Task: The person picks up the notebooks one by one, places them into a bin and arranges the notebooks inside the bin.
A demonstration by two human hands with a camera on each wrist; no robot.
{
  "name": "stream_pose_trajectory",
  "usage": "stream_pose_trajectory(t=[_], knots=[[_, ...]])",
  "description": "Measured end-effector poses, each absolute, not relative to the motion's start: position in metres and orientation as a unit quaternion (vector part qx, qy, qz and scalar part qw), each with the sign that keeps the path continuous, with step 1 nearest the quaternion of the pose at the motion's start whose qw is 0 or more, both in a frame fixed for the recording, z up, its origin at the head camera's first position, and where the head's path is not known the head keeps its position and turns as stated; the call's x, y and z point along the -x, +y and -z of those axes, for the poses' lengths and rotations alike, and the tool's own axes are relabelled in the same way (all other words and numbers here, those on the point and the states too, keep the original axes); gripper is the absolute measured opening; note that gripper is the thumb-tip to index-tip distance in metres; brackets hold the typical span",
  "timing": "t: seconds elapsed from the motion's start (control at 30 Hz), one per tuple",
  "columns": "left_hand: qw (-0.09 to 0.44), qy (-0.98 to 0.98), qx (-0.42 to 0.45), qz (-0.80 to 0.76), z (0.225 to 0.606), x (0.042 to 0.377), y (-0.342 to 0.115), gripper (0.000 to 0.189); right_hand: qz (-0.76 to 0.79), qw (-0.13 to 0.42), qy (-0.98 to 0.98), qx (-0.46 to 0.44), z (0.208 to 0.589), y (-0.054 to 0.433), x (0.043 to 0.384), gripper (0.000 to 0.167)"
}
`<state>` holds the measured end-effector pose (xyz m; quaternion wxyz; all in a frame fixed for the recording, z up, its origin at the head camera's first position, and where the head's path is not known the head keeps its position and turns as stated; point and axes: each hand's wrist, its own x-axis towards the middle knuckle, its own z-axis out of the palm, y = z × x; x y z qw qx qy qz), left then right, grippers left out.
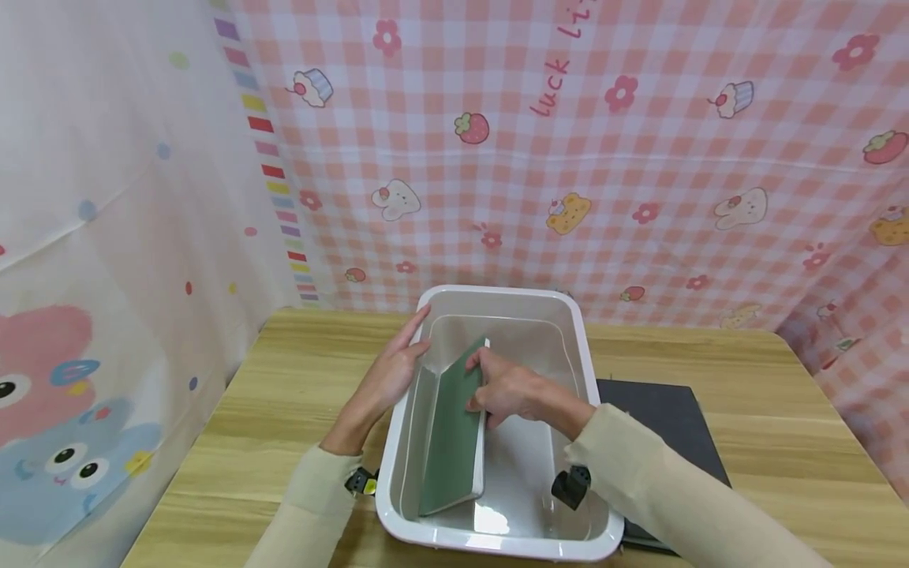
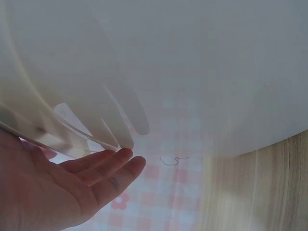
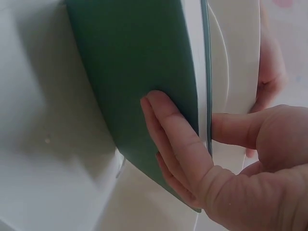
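With my right hand [image 1: 507, 390] I am pinching a green book [image 1: 450, 450] by its pale page edge; my thumb is pressing one cover and my fingers are lying along the opposite one, so they are clamping the book between them. The fingers of my left hand [image 1: 394, 379] are reaching out nearly straight, resting against the rim and outer wall of a white tub [image 1: 533, 548] near its far-left corner, with my thumb extending over the rim.

The book is standing tilted inside the tub, running lengthwise by the left wall, its page edge facing up and right. I cannot tell whether its lower edge is touching the tub's floor. A patch of light is shining on that floor toward the near edge.

Pale sleeves [image 1: 660, 481] are covering my forearms, and a small black device [image 1: 570, 487] is showing at my right wrist. The tub is sitting around the middle of the wooden worktop [image 1: 305, 379]. Toward the worktop's right edge, a dark flat item [image 1: 671, 414] is lying just beside the tub, partly hidden under my right arm. Pink checked cloth [image 1: 497, 181] is hanging behind the far edge, and white printed cloth [image 1: 135, 260] is hanging along the left edge.
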<state>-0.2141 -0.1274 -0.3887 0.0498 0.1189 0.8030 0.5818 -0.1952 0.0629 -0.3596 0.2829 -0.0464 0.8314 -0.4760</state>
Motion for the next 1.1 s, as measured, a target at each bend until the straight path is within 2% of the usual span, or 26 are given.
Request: stream_pose_trajectory(t=[0.63, 1.1], knots=[[0.056, 0.796, -0.110, -0.593, 0.390, 0.214, -0.128, 0.056, 0.449, 0.275, 0.848, 0.058, 0.358, 0.063, 0.195, 0.054], [0.060, 0.797, -0.115, -0.590, 0.390, 0.215, -0.128, 0.056, 0.419, 0.298, 0.855, 0.062, 0.342, 0.071, 0.198, 0.059]])
